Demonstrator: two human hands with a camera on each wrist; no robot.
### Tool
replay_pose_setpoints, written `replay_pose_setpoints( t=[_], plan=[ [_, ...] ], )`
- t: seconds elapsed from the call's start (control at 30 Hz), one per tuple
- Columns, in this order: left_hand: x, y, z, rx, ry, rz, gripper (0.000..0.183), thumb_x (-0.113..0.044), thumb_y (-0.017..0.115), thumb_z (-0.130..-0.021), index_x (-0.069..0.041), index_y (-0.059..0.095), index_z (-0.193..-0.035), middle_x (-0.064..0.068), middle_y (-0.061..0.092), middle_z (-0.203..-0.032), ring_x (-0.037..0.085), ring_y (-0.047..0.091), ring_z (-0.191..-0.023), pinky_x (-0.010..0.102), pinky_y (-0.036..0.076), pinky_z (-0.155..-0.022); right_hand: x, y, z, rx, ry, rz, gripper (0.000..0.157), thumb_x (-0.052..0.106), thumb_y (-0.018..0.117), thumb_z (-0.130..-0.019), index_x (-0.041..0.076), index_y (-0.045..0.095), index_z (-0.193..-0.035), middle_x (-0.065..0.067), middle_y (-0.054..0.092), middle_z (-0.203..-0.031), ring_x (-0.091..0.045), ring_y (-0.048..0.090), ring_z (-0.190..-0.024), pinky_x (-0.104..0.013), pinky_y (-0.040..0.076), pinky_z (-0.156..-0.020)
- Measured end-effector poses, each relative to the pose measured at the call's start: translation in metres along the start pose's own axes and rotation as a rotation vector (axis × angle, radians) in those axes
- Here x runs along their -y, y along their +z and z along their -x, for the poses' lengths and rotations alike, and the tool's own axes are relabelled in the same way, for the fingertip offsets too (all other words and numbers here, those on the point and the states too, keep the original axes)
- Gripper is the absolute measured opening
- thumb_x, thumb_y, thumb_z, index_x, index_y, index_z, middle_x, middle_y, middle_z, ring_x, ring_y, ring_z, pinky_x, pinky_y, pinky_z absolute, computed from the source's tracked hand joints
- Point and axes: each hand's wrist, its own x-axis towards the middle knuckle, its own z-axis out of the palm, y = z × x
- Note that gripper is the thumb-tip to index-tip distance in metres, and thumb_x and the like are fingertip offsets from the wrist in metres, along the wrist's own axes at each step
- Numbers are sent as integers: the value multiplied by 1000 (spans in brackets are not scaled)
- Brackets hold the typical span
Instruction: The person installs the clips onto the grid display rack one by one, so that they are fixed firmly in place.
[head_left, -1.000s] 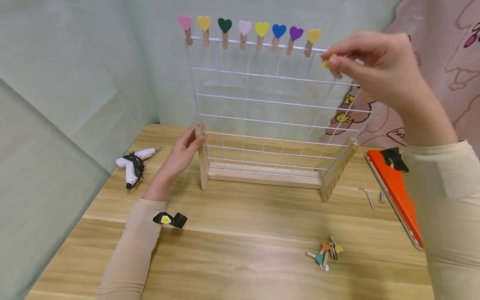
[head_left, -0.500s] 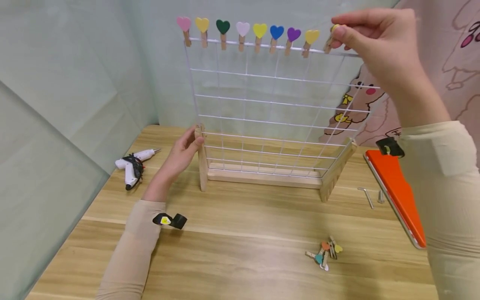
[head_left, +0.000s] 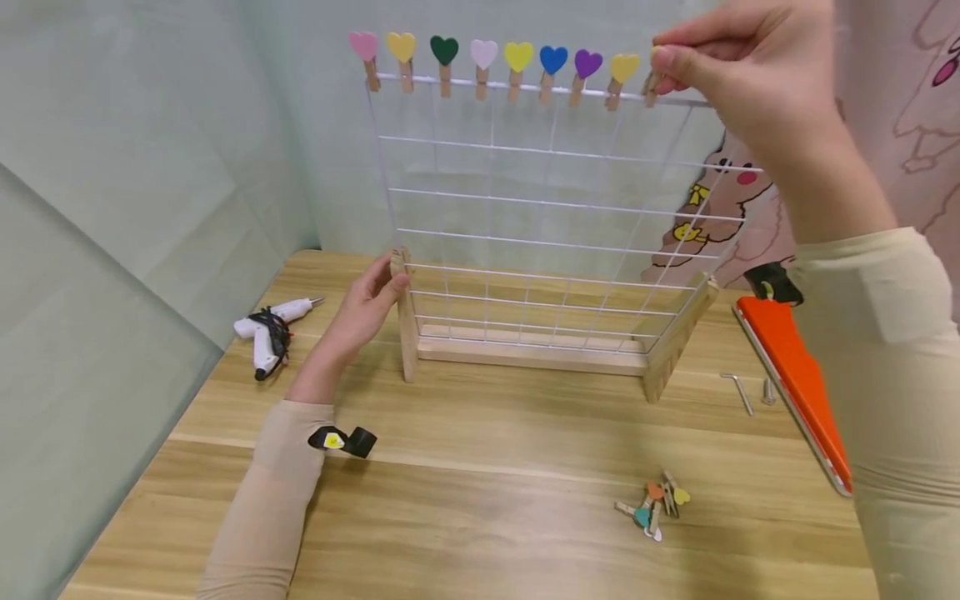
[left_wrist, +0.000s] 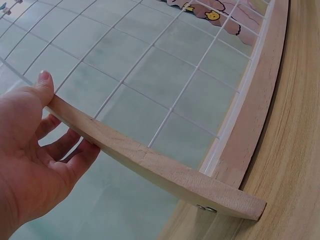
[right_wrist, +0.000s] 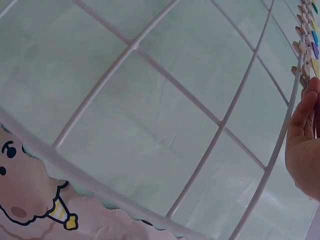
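Notably, a white glue gun (head_left: 287,310) lies at far left, its cord wound round it. Next, the left hand (head_left: 362,307) grasps the left wooden upright (head_left: 408,337), thumb on one side, fingers behind. To my eye, a light, steady hold is best, bracing the frame without tilting it. Along the top of the wire grid (head_left: 492,147) stand eight heart pegs, pink peg (head_left: 363,47) leftmost. Right of them, a ninth peg (head_left: 651,89) meets the top wire, pinched in the right hand (head_left: 757,79); its heart is mostly covered, and I cannot tell whether it bites. Advisable: squeeze the heart end fully, seat the wire deep, match the spacing, release slowly. Loose pegs (head_left: 642,517) lie near right on the table; farther right, a hex key (head_left: 741,395), bolt (head_left: 768,392) and orange case (head_left: 787,358).
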Motion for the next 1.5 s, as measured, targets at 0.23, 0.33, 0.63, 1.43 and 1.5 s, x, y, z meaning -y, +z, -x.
replay_pose_setpoints(
  t=[0.23, 0.33, 0.63, 1.43, 1.5],
  plan=[
    [-2, 1, 0, 0, -3, -19, 54, -36, 46, -88, -20, 28, -136, 11, 41, -129, 18, 39, -116, 39, 31, -97, -2, -3, 2, 25, 65, 78, 32, 18, 72, -63, -2, 68, -87, -6, 67, -81, -14, 64, -68, -16, 47, -66],
    [-3, 1, 0, 0, -4, -13, 54, -36, 46, -88, -20, 28, -136, 11, 41, -129, 18, 39, -116, 38, 30, -98, -2, -4, 3, 29, 81, 113, 33, 21, 72, -64, 1, 68, -89, -4, 67, -81, -11, 64, -69, -14, 47, -65],
    [-2, 1, 3, -3, -22, -14, 56, -37, 46, -88, -18, 26, -137, 10, 39, -131, 17, 37, -118, 37, 29, -98, -3, -2, 10, 41, 20, 221, 31, 23, 67, -70, 5, 68, -95, 5, 66, -78, -4, 62, -72, -10, 44, -66],
    [-4, -1, -1, -21, -24, -60, 56, -36, 45, -88, -18, 26, -137, 13, 40, -130, 21, 38, -117, 38, 30, -98, -177, -3, 225, 607, -218, 480, 19, 9, 68, -74, 10, 67, -92, 11, 59, -73, 1, 50, -63, -16, 44, -52],
    [-5, -2, 0, -18, -27, -61, 57, -37, 45, -88, -18, 24, -138, 13, 39, -131, 21, 37, -118, 39, 29, -98, -187, -13, 249, 689, -145, 425, 18, 12, 66, -77, 10, 66, -95, 11, 58, -76, 2, 51, -62, -16, 44, -52]
  ],
)
